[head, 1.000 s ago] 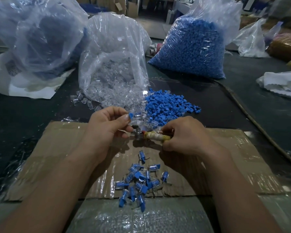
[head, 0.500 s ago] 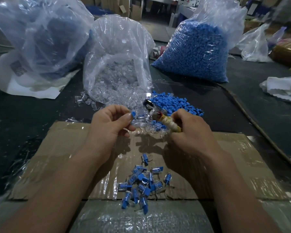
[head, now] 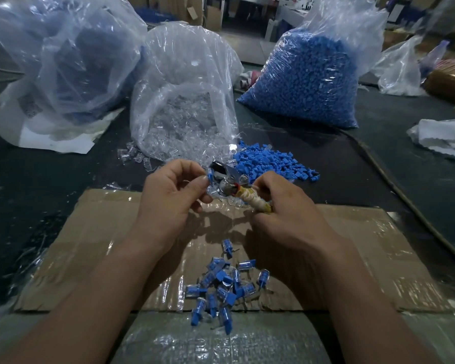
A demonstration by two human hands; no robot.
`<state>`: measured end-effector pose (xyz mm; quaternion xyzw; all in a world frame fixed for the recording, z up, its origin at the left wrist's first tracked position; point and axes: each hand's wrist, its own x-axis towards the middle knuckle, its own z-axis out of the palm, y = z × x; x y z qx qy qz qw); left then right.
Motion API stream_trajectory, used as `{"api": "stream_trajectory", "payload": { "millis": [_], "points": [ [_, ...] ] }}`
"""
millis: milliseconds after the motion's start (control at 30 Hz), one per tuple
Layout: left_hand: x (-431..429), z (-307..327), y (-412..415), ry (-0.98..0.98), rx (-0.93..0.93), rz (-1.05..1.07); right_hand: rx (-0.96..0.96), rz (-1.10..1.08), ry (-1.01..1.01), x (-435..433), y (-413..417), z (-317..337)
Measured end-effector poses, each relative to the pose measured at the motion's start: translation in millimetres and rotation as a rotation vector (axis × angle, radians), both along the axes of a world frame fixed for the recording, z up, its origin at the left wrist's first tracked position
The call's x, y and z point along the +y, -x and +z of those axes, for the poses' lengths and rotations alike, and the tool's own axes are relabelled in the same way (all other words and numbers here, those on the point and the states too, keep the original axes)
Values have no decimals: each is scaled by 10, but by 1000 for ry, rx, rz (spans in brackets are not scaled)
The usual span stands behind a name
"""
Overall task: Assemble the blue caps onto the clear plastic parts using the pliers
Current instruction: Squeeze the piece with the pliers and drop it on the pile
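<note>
Left hand (head: 174,195) is pinching a blue cap (head: 210,177) at thumb tip. Right hand (head: 281,206) is gripping the pliers (head: 229,189), jaws just beside the cap. Risk: cap tilting or slipping under the squeeze, or the jaws nipping the thumb. Can't tell if a clear part is seated.

Left hand (head: 174,198): bare, short-trimmed thumbnail (head: 202,183) showing. Right hand (head: 289,208): bare, knuckles and tendons visible. Left forearm (head: 90,298), right forearm (head: 365,298): bare along whole visible length. Dim light; finer detail unclear.
</note>
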<state>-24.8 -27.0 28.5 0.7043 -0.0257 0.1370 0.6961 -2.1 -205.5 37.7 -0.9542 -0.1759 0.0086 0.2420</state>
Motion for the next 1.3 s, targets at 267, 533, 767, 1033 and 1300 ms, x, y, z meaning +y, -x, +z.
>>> {"api": "stream_trajectory", "payload": {
  "millis": [267, 533, 767, 1033, 1300],
  "points": [
    [10, -15, 6, -74, -46, 36, -17, 27, -16, 49, 9, 28],
    [19, -27, 18, -109, -65, 54, -22, 17, -37, 47, 17, 33],
    [29, -13, 12, -69, -9, 110, -57, 31, 63, 15, -17, 2],
    [113, 54, 39, 179, 138, -100, 48, 37, 126, -44, -14, 20],
    [165, 61, 60, -139, 327, -740, 63, -3, 264, -4, -17, -29]
  ]
}}
